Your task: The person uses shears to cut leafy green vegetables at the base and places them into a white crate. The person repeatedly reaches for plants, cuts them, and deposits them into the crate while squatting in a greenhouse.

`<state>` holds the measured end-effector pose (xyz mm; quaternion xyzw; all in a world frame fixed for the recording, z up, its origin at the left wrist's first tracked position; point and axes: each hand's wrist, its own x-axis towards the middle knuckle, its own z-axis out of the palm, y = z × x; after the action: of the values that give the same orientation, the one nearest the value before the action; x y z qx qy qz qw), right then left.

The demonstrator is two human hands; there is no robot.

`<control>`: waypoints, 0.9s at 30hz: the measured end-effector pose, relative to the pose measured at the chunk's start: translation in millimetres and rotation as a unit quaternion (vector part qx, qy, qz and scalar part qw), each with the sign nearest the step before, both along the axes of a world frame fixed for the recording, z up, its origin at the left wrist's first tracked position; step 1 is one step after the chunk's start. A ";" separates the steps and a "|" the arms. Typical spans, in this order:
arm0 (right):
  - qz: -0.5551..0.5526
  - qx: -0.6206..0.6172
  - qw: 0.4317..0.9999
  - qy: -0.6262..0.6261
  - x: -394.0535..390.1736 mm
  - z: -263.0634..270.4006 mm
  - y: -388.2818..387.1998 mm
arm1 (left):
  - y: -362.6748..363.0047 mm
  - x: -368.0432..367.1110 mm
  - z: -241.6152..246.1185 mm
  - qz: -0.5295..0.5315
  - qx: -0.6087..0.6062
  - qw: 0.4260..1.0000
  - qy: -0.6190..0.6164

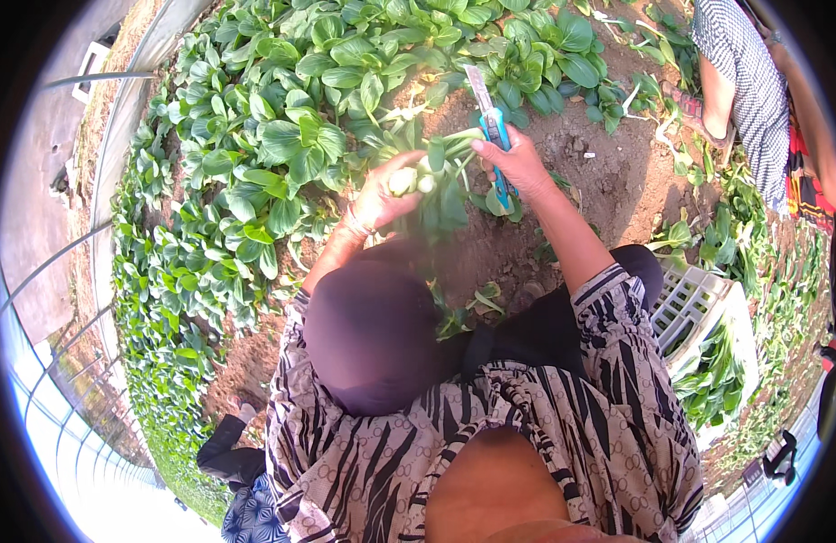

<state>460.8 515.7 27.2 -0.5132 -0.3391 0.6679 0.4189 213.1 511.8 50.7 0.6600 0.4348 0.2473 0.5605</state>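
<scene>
In my left hand [381, 193] I hold a few heads of bok choy [428, 175], their pale cut bases turned toward me and leaves hanging beneath. My right hand [520, 163] grips a blue snap-off utility knife [494, 125]. Its blade is out, points away from me and looks soiled. The right thumb touches a pale green stalk [467, 136] beside the knife handle. Growing bok choy plants [306, 142] stand close beyond and to the left of my left hand. Bare soil [581, 163] lies under and to the right of the knife.
A white plastic crate [689, 298] with leafy greens [713, 377] stands by my right side. Another person's leg and checked garment [750, 95] are at the upper right. A second person [238, 455] is at the lower left. Loose leaves [486, 298] lie near my feet. Plastic sheeting [123, 129] borders the bed.
</scene>
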 end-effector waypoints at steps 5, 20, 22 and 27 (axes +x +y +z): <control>0.158 0.011 0.981 -0.108 34.3 20.0 -14.0 | -0.7 2.4 19.5 -0.018 -0.047 0.999 -0.002; 0.058 0.173 0.894 -0.410 97.2 13.2 -7.6 | -8.4 34.8 25.2 0.029 -0.243 0.955 -0.166; 0.071 0.101 0.957 -0.262 96.8 16.6 -6.1 | -8.9 34.6 21.6 0.027 -0.245 0.953 -0.176; 0.128 0.027 0.990 -0.055 76.5 18.3 -9.4 | -2.9 40.8 6.4 0.013 -0.266 0.952 -0.152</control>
<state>537.3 506.2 45.4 -0.4901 -0.4423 0.6777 0.3239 253.9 508.9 57.1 0.4362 0.4024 0.2277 0.7720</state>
